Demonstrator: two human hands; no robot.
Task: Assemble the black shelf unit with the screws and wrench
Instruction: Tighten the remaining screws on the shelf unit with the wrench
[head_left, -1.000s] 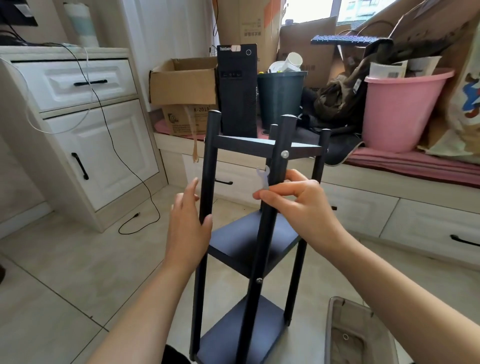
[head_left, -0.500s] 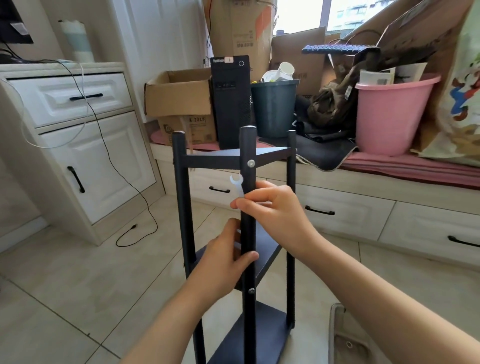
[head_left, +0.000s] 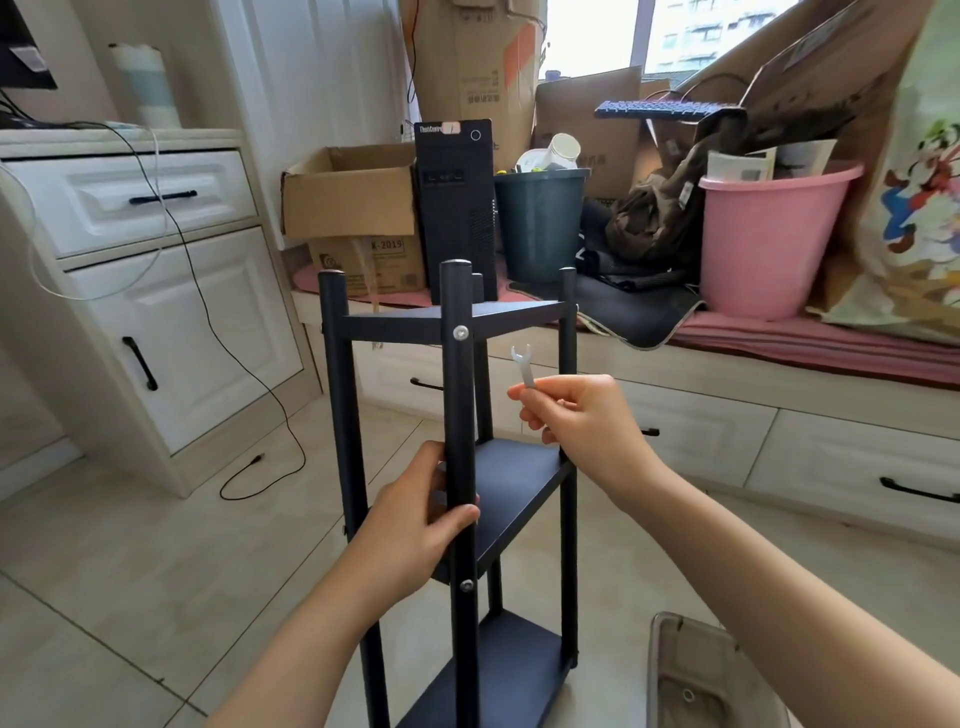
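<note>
The black shelf unit (head_left: 498, 499) stands upright on the tiled floor with three boards between its posts. My left hand (head_left: 415, 512) grips the front post between the top and middle boards. A silver screw (head_left: 460, 332) sits in that post at the top board, and another screw (head_left: 466, 585) sits lower down below my hand. My right hand (head_left: 582, 421) pinches a small flat silver wrench (head_left: 523, 366), its open jaw pointing up, to the right of the front post and apart from it.
A metal tray (head_left: 670, 670) lies on the floor at lower right with a small ring part in it. A white cabinet (head_left: 156, 291) with a trailing black cable stands on the left. The window bench behind holds boxes, a computer tower (head_left: 454, 208), a dark bin and a pink bucket (head_left: 763, 234).
My left hand came off the left post and now grips the front post. My right hand with the wrench has moved off the front post to its right. The view swung left.
</note>
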